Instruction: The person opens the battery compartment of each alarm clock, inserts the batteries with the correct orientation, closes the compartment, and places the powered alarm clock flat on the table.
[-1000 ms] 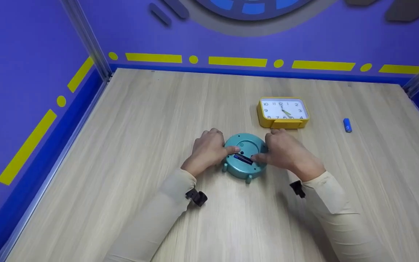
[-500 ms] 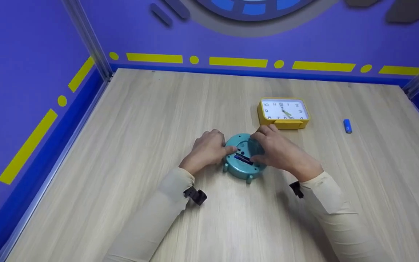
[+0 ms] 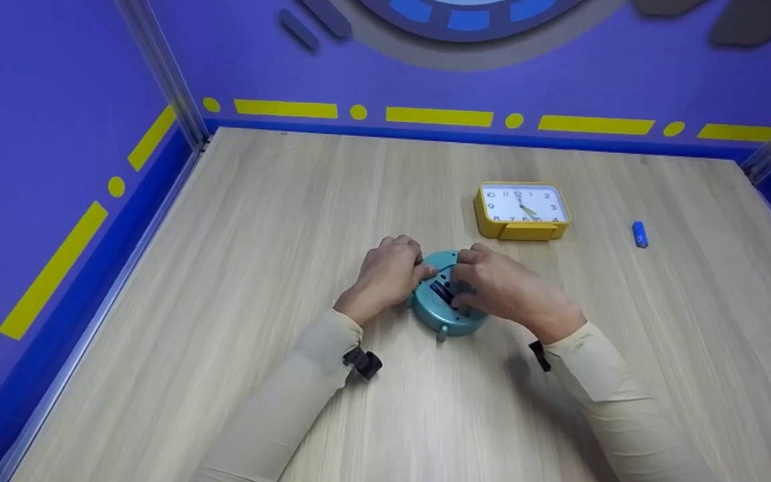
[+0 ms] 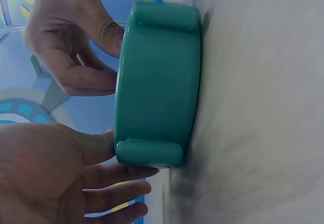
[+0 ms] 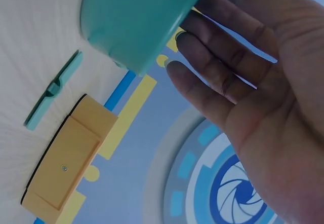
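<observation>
A round teal alarm clock [image 3: 432, 308] lies face down on the table with its back up. A long dark battery slot [image 3: 440, 292] shows in its back. My left hand [image 3: 389, 271] grips the clock's left edge, thumb on the back and fingers along the side. Over the right part of the back bends my right hand [image 3: 502, 284], its thumb tip at the slot's lower end. Seen from the left wrist, the right hand's thumb and curled fingers meet the back of the clock [image 4: 157, 82]; I cannot tell whether they pinch anything.
A yellow rectangular clock [image 3: 523, 209] stands behind my right hand. Further right lies a small blue battery [image 3: 639, 234]. In the right wrist view a slim teal cover [image 5: 53, 89] lies between the two clocks. Blue-purple walls [image 3: 425, 87] bound the table.
My right hand has moved from the clock's right rim inward over its back, fingers now bent near the slot. The clock has turned slightly. My left hand keeps its grip.
</observation>
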Demonstrator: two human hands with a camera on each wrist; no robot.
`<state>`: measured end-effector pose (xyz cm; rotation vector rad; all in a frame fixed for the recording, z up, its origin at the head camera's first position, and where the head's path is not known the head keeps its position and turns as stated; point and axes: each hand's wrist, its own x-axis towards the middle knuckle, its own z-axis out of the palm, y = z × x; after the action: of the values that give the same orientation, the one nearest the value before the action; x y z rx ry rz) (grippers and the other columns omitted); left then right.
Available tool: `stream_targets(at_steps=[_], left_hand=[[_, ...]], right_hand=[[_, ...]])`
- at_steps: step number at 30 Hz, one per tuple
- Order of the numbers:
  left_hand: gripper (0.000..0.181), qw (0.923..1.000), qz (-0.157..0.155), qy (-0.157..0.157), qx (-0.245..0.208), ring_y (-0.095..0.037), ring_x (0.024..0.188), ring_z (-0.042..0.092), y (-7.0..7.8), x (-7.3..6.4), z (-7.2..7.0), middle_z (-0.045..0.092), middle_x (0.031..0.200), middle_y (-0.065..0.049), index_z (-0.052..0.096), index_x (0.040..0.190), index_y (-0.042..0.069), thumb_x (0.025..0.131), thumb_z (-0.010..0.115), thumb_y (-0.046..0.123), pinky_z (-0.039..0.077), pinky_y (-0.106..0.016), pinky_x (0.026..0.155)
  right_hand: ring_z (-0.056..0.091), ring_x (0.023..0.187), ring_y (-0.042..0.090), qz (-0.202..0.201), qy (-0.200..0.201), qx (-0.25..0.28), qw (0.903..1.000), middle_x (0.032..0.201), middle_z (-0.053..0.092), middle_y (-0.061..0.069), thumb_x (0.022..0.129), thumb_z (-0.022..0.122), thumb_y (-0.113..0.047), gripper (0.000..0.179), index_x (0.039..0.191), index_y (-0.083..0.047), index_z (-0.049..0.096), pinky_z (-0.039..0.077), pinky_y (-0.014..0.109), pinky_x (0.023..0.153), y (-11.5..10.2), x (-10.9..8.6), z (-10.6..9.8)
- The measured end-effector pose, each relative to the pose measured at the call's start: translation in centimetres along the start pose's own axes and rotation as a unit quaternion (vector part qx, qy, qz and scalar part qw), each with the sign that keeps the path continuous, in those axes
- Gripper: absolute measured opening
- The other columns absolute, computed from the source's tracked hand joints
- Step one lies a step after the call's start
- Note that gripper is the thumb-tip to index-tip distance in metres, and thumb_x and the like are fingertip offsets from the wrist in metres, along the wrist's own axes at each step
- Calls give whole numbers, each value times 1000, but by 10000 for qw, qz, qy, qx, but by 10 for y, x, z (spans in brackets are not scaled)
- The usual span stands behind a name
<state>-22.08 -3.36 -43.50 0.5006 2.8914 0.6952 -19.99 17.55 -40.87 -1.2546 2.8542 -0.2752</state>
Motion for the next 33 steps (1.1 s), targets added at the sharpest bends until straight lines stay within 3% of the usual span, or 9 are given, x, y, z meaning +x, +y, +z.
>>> stream_targets(at_steps=[7,12,16,23,33], left_hand=[[36,9998,-44,-167,-22,-26,112,58,-1,1,0,67,120,-5,74,110,7,106,65,42,48,-44,94],[37,9998,-75,-208,25,-26,113,58,0,2,0,67,120,-5,75,113,8,106,65,43,48,-43,95],[37,9997,-78,-201,90,-26,111,58,0,2,-1,67,119,-4,75,112,8,106,65,43,47,-43,94],[36,9995,-111,-279,52,-25,110,57,-2,2,-3,66,117,-4,74,114,8,106,64,42,47,-43,93],[36,9993,-15,-326,165,-25,110,57,-1,3,-3,64,112,-4,74,113,8,106,64,43,47,-44,94]], right_hand=[[60,89,23,-520,320,-132,9980,94,69,7,88,88,-15,19,101,-3,80,59,35,79,3,-5,8],[64,85,19,-1134,638,-622,9895,92,72,6,85,89,-11,20,103,-3,81,61,33,81,10,-11,14],[67,83,18,-1476,553,-1049,9819,90,72,5,85,89,-9,21,103,-4,81,61,33,80,11,-9,12],[70,84,18,-1826,269,-1174,9758,92,73,6,84,88,0,23,104,-6,79,61,34,78,14,-6,7],[76,91,20,-2336,1061,-1017,9612,100,76,8,79,91,1,31,106,-4,78,61,33,81,25,-18,21]])
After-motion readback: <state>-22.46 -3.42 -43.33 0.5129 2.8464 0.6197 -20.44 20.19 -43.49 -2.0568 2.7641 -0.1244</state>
